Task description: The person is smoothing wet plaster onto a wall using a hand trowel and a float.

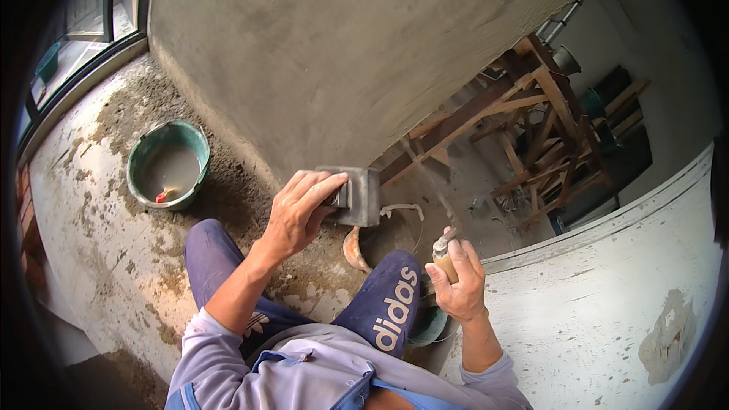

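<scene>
The left hand (298, 212) presses a grey rectangular plastering float (355, 196) against the lower edge of the cement-rendered wall (342, 53). Its fingers (323, 184) lie close together and flat over the float's left part, with the thumb tucked below toward the handle; the rest of the float sticks out to the right of the fingertips, touching the wall.

The right hand (458, 281) is held apart, lower and to the right, just past the raised knee in purple trousers (383, 307). Its fingers (469, 258) are curled tight round the wooden handle of a tool (443, 254); the metal end shows above the fist, but what tool it is cannot be told.

A green bucket (144, 156) holding murky water stands on the mortar-spattered floor (91, 235) to the left, well apart from both hands. Wooden scaffolding trestles (531, 121) stand beyond the wall's corner.
</scene>
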Motion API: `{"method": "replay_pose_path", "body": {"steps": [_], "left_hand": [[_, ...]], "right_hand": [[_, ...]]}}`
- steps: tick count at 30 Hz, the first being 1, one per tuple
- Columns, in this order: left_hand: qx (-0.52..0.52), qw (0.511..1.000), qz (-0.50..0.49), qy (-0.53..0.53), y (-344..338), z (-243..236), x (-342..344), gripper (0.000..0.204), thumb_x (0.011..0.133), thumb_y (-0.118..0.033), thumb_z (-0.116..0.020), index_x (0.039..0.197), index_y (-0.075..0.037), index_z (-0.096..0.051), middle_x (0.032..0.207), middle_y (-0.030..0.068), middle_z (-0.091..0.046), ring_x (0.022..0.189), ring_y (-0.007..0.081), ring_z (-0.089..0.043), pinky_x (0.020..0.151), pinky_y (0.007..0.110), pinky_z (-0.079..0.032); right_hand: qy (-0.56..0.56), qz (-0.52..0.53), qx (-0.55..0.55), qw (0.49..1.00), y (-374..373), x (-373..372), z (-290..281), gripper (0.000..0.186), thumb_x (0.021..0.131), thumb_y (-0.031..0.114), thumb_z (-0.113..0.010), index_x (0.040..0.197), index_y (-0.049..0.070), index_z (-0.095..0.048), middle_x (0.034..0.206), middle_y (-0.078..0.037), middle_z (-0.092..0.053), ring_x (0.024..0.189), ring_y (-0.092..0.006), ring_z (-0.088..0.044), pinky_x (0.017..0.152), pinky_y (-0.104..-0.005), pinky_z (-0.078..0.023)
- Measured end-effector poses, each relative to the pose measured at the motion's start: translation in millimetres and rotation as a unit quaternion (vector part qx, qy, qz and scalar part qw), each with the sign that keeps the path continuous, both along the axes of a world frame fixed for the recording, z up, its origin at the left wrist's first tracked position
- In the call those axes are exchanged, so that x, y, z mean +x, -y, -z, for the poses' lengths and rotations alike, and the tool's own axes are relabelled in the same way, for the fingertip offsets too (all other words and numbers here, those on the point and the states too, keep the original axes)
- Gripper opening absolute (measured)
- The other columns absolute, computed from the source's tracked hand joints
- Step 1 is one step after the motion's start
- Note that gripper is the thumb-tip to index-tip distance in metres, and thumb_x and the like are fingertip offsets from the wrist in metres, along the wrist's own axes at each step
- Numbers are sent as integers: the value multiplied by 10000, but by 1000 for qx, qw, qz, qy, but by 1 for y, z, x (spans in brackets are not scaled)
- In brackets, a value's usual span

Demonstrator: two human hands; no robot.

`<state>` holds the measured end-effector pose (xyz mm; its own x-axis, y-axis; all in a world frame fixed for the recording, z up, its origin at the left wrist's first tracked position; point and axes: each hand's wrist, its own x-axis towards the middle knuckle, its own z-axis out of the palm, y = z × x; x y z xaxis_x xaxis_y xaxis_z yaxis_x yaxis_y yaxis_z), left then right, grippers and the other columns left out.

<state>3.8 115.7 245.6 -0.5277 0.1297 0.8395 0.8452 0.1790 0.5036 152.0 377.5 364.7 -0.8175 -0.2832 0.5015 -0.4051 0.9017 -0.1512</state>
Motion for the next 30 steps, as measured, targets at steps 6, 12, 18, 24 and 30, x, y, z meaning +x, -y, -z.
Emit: {"method": "replay_pose_path", "body": {"steps": [6,12,18,24,30], "left_hand": [[24,991,-1,130,-25,90,7,587,789,19,-712,1353,-69,-577,1196,158,-643,1034,371,-603,892,445,-498],[-10,980,41,193,-27,109,9,579,811,3,-699,1367,-86,-564,1145,145,-633,1023,365,-584,910,444,-476],[-21,977,64,203,-25,108,12,557,829,-16,-691,1365,-104,-566,1099,142,-624,1001,364,-575,882,447,-474],[-26,976,61,206,-22,113,9,549,843,-26,-686,1372,-102,-558,1096,148,-622,1019,373,-576,896,451,-472],[-11,974,66,218,-25,119,3,554,852,-29,-683,1383,-96,-542,1100,154,-623,1036,377,-579,917,454,-466]], "right_hand": [[185,50,-185,964,28,-27,-77,557,1008,247,-646,1370,-142,-476,981,-149,-643,755,-172,-639,631,-300,-535],[204,45,-257,943,31,-63,-119,560,1049,264,-586,1448,-92,-417,931,-71,-601,688,-84,-572,547,-232,-495],[198,79,-223,951,23,-70,-140,532,1053,287,-579,1432,-62,-446,962,-81,-584,679,-80,-562,534,-225,-483],[108,52,-230,966,26,-55,-159,522,1065,324,-546,1440,-28,-459,949,-67,-564,660,-74,-550,511,-216,-468],[193,79,-125,970,33,-62,-152,468,1069,305,-537,1381,-44,-510,882,-51,-582,636,-76,-560,510,-232,-475]]}}
